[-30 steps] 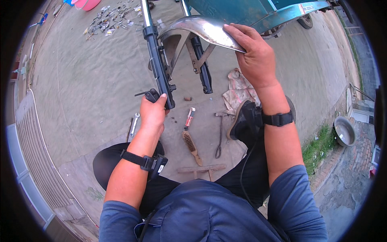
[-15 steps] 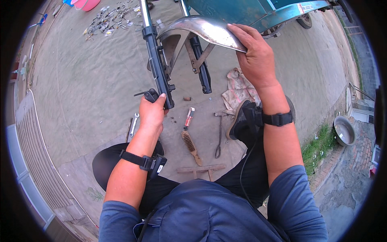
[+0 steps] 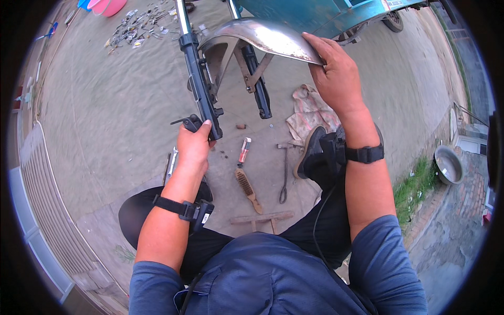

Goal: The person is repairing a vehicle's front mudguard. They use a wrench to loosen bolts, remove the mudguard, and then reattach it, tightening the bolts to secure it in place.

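The ground (image 3: 105, 115) is a grey-green, slightly rumpled surface. At the far left a loose scatter of small metal parts (image 3: 144, 27) lies spread out; they look like bolts and fittings, though they are too small to tell one by one. A pink basin (image 3: 108, 6) stands just beyond them, next to a blue container (image 3: 84, 4). Nearer lie a short rusty cylinder (image 3: 241, 126), a red-and-white handled tool (image 3: 244, 151) and, just below it, a wire brush (image 3: 245, 185) with a wooden handle. Right of the brush is a T-shaped metal tool (image 3: 284, 176), its top near a crumpled, stained cloth (image 3: 310, 111). To the left, a spanner (image 3: 172, 161) lies beside a dark rod (image 3: 166, 169).
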`<state>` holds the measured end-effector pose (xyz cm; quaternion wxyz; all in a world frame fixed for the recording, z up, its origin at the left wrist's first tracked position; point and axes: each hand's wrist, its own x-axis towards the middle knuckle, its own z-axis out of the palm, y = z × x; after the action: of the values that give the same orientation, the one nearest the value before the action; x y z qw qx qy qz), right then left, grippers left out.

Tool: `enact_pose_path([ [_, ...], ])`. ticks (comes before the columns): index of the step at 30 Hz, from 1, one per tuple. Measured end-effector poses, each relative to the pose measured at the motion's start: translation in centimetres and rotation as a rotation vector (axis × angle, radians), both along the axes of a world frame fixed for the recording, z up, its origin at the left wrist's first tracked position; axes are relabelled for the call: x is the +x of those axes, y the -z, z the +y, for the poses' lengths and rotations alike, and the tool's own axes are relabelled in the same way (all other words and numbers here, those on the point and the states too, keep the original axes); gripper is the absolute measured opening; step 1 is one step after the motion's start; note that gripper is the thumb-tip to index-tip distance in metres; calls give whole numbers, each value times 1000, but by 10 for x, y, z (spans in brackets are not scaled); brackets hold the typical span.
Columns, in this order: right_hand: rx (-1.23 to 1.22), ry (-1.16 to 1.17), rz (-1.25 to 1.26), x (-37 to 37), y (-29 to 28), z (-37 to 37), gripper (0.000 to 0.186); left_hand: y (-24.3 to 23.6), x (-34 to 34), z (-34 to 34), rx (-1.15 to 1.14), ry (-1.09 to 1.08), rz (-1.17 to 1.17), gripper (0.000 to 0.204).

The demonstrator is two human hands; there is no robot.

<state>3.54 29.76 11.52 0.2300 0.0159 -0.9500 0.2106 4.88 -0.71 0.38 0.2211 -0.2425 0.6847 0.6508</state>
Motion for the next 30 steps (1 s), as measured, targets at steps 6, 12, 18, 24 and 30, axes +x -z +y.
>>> enact_pose_path([
  [6,-19,26,-65,7,2,5,44,0,2,1,31,-47,13,10],
  [12,-49,60,-169,16,0,11,44,2,3,-2,11,-14,0,11],
  [18,-44,62,-213,26,5,19,45,3,5,0,-1,-47,16,11],
  [24,-47,83,-292,40,2,25,45,1,12,2,-20,-37,24,12],
  [30,-34,82,-329,56,-1,30,46,3,21,3,-26,-28,36,13],
])
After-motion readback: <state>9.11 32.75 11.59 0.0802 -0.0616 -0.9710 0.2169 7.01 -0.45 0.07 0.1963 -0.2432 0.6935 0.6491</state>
